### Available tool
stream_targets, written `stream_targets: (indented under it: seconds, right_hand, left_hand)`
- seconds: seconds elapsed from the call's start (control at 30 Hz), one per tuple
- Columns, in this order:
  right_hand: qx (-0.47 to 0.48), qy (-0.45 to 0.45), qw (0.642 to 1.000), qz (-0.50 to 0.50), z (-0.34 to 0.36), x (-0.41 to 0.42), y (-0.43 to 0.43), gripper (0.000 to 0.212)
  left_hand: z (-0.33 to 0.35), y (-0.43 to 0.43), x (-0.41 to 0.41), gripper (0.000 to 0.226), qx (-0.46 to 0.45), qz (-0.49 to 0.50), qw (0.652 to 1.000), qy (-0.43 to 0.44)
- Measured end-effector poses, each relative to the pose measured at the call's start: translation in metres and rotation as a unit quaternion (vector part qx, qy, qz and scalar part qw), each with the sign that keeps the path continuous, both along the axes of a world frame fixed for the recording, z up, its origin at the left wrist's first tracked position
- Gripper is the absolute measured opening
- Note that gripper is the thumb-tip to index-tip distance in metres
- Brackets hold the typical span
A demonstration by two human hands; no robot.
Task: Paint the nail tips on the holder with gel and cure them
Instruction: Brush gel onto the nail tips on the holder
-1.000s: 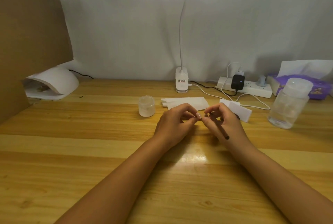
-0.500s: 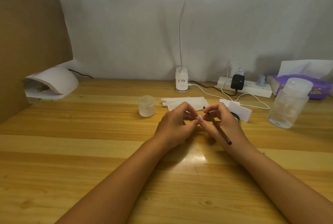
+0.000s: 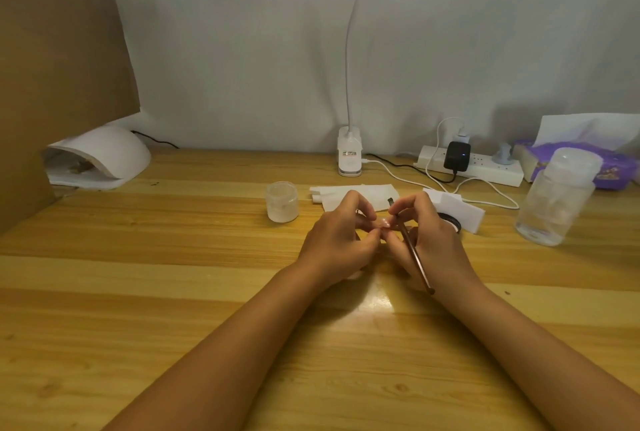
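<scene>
Both hands meet over the middle of the wooden table (image 3: 138,285). My left hand (image 3: 337,240) pinches a small pink nail tip (image 3: 385,222) on a holder that its fingers mostly hide. My right hand (image 3: 427,236) grips a thin brown brush (image 3: 414,250), bristle end up and away from the tip, handle slanting toward me. Two of its fingers also touch the nail tip. A small frosted gel jar (image 3: 282,201) stands just left of the hands. The white curing lamp (image 3: 104,160) sits at the far left by the wall.
White paper wipes (image 3: 349,193) lie behind the hands. A white block (image 3: 457,210) and a dark round lid (image 3: 450,219) sit right of them. A clear bottle (image 3: 554,202), a power strip (image 3: 485,167) with cables, a purple tissue pack (image 3: 588,160), a desk lamp base (image 3: 349,156) and a cardboard sheet (image 3: 59,84) ring the table.
My right hand has swung the brush from pointing at the nail tip to standing more upright, bristles lifted away. My left hand has stayed in place.
</scene>
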State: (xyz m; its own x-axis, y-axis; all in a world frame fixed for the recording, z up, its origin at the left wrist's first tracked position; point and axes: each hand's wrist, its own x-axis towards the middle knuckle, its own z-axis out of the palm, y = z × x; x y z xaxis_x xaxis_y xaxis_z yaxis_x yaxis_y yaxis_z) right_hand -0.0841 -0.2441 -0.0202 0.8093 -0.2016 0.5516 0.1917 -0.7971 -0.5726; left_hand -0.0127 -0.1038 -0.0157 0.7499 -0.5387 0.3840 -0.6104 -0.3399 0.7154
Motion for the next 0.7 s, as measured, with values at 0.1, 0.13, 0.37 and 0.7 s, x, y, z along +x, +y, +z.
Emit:
stream_targets:
  seconds: [0.1, 0.13, 0.37, 0.7]
  right_hand:
    - [-0.002, -0.017, 1.0, -0.009, 0.0, 0.001, 0.0, 0.036]
    - [0.005, -0.023, 1.0, -0.01, 0.0, 0.001, -0.001, 0.036]
    - [0.034, -0.033, 0.999, -0.027, 0.002, 0.002, -0.002, 0.033]
    - [0.017, -0.035, 0.998, -0.054, 0.005, 0.0, 0.002, 0.038]
  left_hand:
    - [0.0, 0.0, -0.001, 0.028, -0.003, 0.009, 1.0, -0.007]
    - [0.001, -0.001, -0.001, 0.028, -0.005, 0.019, 1.0, -0.015]
    - [0.001, 0.003, 0.005, 0.035, -0.022, 0.181, 0.981, -0.066]
    - [0.0, 0.002, 0.011, 0.044, 0.085, 0.183, 0.979, 0.03]
